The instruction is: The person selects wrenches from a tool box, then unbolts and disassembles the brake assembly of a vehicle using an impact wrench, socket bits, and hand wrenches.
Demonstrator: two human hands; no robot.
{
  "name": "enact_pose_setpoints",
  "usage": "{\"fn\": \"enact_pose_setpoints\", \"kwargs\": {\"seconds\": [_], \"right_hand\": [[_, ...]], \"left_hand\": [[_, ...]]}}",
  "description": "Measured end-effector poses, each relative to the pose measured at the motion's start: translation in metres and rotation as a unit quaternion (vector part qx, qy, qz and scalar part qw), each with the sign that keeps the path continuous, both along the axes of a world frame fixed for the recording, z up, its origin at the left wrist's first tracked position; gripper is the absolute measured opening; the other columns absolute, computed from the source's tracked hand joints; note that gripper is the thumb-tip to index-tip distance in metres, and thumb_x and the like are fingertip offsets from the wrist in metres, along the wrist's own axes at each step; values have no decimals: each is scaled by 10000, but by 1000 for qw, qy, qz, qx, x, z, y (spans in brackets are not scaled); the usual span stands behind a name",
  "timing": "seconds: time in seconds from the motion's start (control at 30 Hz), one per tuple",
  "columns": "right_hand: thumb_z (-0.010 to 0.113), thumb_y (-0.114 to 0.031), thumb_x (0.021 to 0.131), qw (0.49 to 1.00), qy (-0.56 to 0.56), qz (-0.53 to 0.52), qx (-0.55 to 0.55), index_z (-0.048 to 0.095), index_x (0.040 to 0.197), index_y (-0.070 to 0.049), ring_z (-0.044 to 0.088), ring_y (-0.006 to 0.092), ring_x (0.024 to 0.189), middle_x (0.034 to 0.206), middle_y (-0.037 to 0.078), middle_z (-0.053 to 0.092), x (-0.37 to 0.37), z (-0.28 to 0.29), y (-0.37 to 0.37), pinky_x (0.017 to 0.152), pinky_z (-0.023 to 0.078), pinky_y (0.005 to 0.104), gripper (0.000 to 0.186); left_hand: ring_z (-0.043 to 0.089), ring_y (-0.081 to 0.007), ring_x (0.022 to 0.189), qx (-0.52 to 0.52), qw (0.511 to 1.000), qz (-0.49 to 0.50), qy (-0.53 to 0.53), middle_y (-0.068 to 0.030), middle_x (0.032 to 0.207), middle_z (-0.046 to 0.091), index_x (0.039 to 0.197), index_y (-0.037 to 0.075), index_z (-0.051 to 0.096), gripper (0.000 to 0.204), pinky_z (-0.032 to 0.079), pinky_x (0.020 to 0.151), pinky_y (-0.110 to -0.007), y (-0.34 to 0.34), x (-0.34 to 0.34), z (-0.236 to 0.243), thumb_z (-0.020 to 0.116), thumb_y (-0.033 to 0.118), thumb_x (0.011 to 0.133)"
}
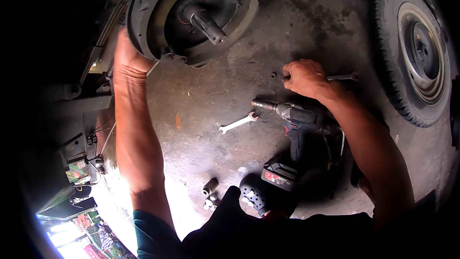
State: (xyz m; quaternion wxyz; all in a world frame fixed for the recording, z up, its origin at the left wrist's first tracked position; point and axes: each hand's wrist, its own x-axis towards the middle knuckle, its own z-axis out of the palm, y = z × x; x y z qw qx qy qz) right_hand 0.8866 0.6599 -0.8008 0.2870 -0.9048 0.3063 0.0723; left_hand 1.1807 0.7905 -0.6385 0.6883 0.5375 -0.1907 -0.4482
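At the upper left stands a drum brake assembly (158, 24) with curved shoes, a coil spring and a splined shaft (206, 24) in its centre. My left hand (132, 55) reaches behind its lower left edge, so the fingers are hidden. My right hand (304, 76) is low over the floor, fingers curled together; what they pinch, if anything, is too small to make out. Just left of these fingertips lies a small dark nut (273, 75). A wrench (343, 76) shows on the right side of that hand. Below it rests a cordless impact wrench (299, 117) with a socket on its nose.
A bright open-end wrench (238, 123) lies mid-floor. Two loose sockets, one of them large (210, 186), sit near my shoe (253, 194). A wheel with its tyre (390, 52) is at the right. Vehicle parts and boxes (78, 170) line the dark left side.
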Motion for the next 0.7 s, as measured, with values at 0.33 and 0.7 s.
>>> {"fn": "enact_pose_setpoints", "kwargs": {"seconds": [0.33,0.7], "right_hand": [[656,-341,789,988,49,143,39,637,960,-58,617,297,943,929,143,659,5,4,59,856,443,422,332],[573,-277,831,962,159,222,9,625,1018,-2,640,301,905,916,176,666,32,5,79,815,479,398,336]], "left_hand": [[552,-165,612,23,938,316,-143,-72,739,623,884,38,590,224,446,560,-331,42,-44,-49,470,227,900],[592,-305,970,338,768,-308,-448,-155,1081,588,1146,36,544,525,474,825,-405,92,-299,-166,682,372,766]]}}
